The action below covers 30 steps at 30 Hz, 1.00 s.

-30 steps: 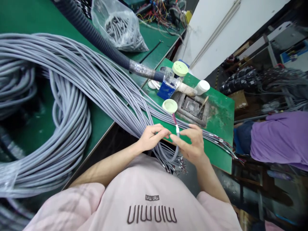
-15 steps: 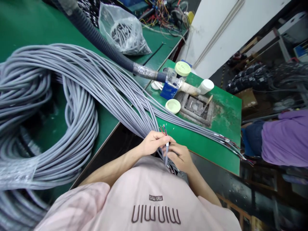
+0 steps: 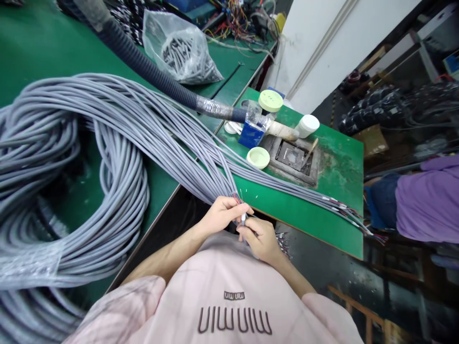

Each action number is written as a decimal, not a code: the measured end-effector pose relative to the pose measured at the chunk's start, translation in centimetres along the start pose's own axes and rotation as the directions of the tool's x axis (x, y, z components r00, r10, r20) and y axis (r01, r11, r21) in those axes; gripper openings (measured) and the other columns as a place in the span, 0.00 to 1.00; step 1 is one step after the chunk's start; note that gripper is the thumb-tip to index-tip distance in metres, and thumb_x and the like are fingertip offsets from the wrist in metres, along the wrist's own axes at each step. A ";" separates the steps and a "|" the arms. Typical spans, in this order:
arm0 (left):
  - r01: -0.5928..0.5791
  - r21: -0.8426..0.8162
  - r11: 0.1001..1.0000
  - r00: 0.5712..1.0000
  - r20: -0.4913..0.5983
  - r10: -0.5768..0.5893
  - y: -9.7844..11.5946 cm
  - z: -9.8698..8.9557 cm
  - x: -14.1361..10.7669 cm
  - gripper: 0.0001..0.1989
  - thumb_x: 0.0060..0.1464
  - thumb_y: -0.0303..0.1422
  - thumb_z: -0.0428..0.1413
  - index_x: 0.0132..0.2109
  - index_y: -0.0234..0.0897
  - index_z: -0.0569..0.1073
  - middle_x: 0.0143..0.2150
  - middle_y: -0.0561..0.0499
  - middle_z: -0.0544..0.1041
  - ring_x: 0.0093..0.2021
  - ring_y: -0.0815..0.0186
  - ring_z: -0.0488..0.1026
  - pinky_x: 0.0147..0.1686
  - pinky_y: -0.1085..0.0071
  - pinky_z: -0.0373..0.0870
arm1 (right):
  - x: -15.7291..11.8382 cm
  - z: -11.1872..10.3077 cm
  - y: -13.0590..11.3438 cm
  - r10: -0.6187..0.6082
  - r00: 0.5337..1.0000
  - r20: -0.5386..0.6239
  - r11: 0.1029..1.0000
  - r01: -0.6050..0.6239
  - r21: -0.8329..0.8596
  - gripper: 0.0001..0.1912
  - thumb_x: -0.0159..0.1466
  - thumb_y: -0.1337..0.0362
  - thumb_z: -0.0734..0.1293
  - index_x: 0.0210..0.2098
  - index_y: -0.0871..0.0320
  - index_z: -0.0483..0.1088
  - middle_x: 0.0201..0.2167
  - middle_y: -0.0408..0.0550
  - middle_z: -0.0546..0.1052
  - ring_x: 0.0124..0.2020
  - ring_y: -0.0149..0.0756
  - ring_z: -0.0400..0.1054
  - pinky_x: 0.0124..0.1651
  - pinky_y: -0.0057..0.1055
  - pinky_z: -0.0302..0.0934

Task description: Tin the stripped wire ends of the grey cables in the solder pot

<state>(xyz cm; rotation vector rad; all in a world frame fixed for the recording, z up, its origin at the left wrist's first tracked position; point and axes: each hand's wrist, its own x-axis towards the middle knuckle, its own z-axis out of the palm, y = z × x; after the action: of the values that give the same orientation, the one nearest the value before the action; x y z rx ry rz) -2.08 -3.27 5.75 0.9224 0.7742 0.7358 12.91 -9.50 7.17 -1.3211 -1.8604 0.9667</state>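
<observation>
Both of my hands meet at the stripped end of a grey cable point(image 3: 243, 218) close to my chest. My left hand point(image 3: 224, 215) pinches it near the fanned-out thin coloured wires point(image 3: 237, 197). Just below, my right hand point(image 3: 261, 239) has its fingers closed round the grey jacket. A white band shows on the cable between the hands. The long bundle of grey cables point(image 3: 172, 148) runs from a big coil point(image 3: 122, 191) at the left towards my hands. Some cables cross the green table, their wire ends point(image 3: 353, 217) fanned out at its right edge.
A solder pot point(image 3: 292, 157) with a stick in it sits on the green table point(image 3: 340, 172). Beside it are a pale green lid point(image 3: 258, 157), a white cup point(image 3: 307, 126) and a ribbed hose point(image 3: 154, 67). A plastic bag point(image 3: 182, 50) lies behind. A person in purple point(image 3: 426, 200) is at the right.
My right hand has shifted slightly left and up along the cable, nearer my left hand. The cable end has moved a little left. The bundle of wire ends below now shows beyond my right hand.
</observation>
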 end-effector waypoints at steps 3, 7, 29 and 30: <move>-0.029 -0.025 0.999 0.999 -0.037 0.028 -0.1 -0.3 0.0 0.19 0.43 0.46 0.64 0.31 0.31 0.78 0.21 0.52 0.73 0.20 0.74 0.65 0.21 0.77 0.64 | -0.1 0.1 0.1 -0.016 1.000 -0.017 0.999 0.015 -0.051 0.17 0.66 0.64 0.61 0.20 0.57 0.67 0.19 0.42 0.73 0.24 0.29 0.67 0.32 0.27 0.59; -0.042 -0.115 0.992 0.997 -0.066 0.035 -0.3 -0.6 0.1 0.18 0.42 0.41 0.66 0.38 0.33 0.78 0.26 0.54 0.75 0.21 0.76 0.65 0.24 0.78 0.65 | -0.3 0.2 0.0 -0.016 1.000 -0.021 0.995 0.014 -0.100 0.17 0.66 0.64 0.61 0.20 0.57 0.66 0.20 0.43 0.74 0.24 0.29 0.68 0.32 0.27 0.59; 0.002 -0.340 0.941 0.998 -0.054 -0.021 -0.5 0.3 0.5 0.19 0.38 0.40 0.69 0.32 0.33 0.72 0.18 0.58 0.69 0.18 0.76 0.64 0.22 0.79 0.61 | -0.5 0.1 0.4 -0.046 0.999 -0.020 0.991 0.043 -0.129 0.17 0.67 0.64 0.60 0.22 0.56 0.67 0.21 0.43 0.74 0.25 0.30 0.68 0.32 0.28 0.59; 0.013 -0.337 0.941 0.998 -0.046 -0.030 -0.4 0.3 0.5 0.19 0.38 0.41 0.68 0.33 0.33 0.73 0.18 0.57 0.69 0.19 0.76 0.64 0.22 0.79 0.62 | -0.5 0.1 0.4 -0.041 0.999 -0.018 0.992 0.038 -0.123 0.17 0.67 0.64 0.60 0.22 0.56 0.67 0.21 0.43 0.75 0.25 0.30 0.68 0.32 0.28 0.59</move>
<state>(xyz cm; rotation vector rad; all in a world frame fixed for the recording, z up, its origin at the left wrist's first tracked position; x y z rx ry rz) -1.48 -3.21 5.39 0.5864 0.6748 0.8449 13.20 -9.87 6.72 -1.3554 -1.9493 0.8267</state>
